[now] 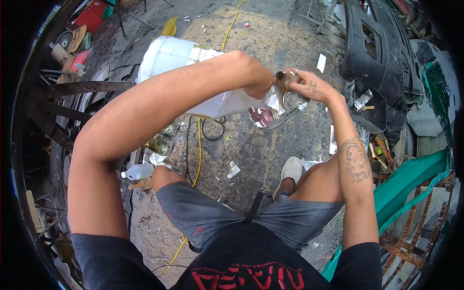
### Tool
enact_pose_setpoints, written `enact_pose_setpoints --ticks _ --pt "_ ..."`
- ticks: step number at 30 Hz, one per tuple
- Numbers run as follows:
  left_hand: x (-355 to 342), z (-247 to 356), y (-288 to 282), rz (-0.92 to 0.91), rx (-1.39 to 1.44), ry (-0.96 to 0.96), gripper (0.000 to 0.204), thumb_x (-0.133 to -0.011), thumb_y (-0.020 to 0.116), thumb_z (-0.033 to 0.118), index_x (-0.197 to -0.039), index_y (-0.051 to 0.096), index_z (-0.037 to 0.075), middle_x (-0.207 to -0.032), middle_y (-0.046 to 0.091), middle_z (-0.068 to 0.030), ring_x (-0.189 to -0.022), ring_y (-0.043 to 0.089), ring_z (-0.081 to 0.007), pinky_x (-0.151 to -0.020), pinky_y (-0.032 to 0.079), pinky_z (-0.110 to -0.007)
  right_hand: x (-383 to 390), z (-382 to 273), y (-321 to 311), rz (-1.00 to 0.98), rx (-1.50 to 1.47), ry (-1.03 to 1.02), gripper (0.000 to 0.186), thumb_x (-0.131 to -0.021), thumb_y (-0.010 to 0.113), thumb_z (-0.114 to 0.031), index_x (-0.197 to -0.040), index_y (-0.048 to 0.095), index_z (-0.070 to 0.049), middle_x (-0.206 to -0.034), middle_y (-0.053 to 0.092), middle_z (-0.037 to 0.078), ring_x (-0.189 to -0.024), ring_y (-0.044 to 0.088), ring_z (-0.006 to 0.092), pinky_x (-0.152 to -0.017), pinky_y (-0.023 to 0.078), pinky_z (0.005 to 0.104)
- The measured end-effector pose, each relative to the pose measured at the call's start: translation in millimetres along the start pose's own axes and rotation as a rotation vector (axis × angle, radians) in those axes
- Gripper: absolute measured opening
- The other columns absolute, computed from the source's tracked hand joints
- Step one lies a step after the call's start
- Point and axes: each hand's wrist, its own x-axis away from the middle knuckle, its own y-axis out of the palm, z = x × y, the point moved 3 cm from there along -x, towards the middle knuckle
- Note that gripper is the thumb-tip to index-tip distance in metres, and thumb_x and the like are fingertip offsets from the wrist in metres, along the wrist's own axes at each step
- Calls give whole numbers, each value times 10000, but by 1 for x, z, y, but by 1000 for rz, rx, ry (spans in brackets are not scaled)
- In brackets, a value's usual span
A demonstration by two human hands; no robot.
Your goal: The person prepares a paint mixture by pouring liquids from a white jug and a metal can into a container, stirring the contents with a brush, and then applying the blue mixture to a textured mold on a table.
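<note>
My right hand (311, 86) reaches in from the right with its fingers curled round a small, brown-stained, can-like thing (282, 79). Just below it is a round metal can rim (293, 100). Next to that lies a shiny silvery piece (263, 117) with a pinkish patch. My left hand (259, 86) is bent at the wrist beside these things, and its fingers are mostly hidden, so I cannot tell what they hold. Behind my left forearm stands a big whitish translucent container (169, 57), its middle covered by the arm.
A yellow cord (198, 145) and a dark cable (187, 145) run over the littered floor. A clear bottle (140, 171) lies by my left knee. At right are a black bin (372, 108), a black panel (360, 48) and a green panel (411, 179). Dark metal bars (92, 88) stand at left.
</note>
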Motion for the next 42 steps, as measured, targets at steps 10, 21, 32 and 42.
enact_pose_setpoints --ticks 10,21,32,42 --pt "-17 3 -1 -17 -111 23 282 -811 589 126 -1046 714 32 -919 735 -128 -857 712 -297 -726 526 -447 2 -7 -1 -10 -11 10 561 -910 604 -373 -1389 539 -87 -857 674 113 -771 602 196 -749 488 358" --pt "-14 13 -10 -67 -140 5 280 -842 573 177 -1056 717 70 -952 751 -54 -885 712 -227 -776 540 -427 -1 -5 0 -29 14 17 541 -900 591 -454 -1329 577 -125 -868 695 124 -775 620 240 -716 482 384" --pt "3 7 -22 25 -69 -40 272 -851 587 212 -1061 722 103 -926 744 -57 -858 713 -239 -733 552 -423 2 -6 -2 -39 -5 30 533 -939 587 -427 -1303 579 -38 -823 650 76 -746 579 155 -683 481 333" --pt "43 -33 75 504 514 158 235 -955 578 174 -1078 642 -15 -888 684 -240 -794 663 -403 -706 530 -449 7 20 -9 39 -30 -24 541 -909 599 -443 -1301 586 -70 -936 686 124 -845 616 189 -765 493 346"
